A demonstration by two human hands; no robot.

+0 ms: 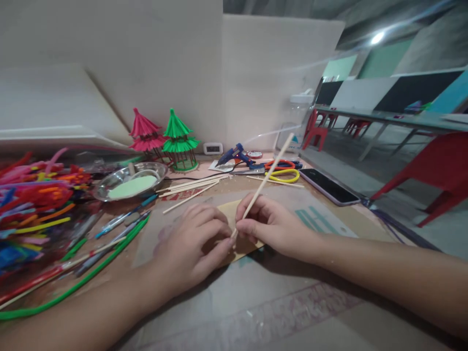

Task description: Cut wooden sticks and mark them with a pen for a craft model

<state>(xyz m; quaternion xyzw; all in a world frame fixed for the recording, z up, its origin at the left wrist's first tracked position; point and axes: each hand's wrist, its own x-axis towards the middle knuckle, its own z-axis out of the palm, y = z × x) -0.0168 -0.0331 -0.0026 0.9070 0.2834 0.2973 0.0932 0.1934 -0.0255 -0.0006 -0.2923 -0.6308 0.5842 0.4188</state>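
A thin wooden stick [272, 170] slants up and to the right over the work surface. My right hand [268, 222] is closed on it, thumb and fingers pinching its lower part. Close beside it, my left hand [199, 239] has its thumb and forefinger pinched at the stick's lower tip. Beneath both hands lies a yellowish flat sheet [228, 209], partly covered by them. Several more wooden sticks [193, 185] lie just beyond my left hand.
Colourful pipe cleaners [36, 204] are heaped at left near a metal dish [100, 190]. Behind stand a pink model pavilion [146, 131] and a green one [179, 136]. A glue gun [232, 155], scissors [281, 174] and a phone [329, 186] lie along the back and right.
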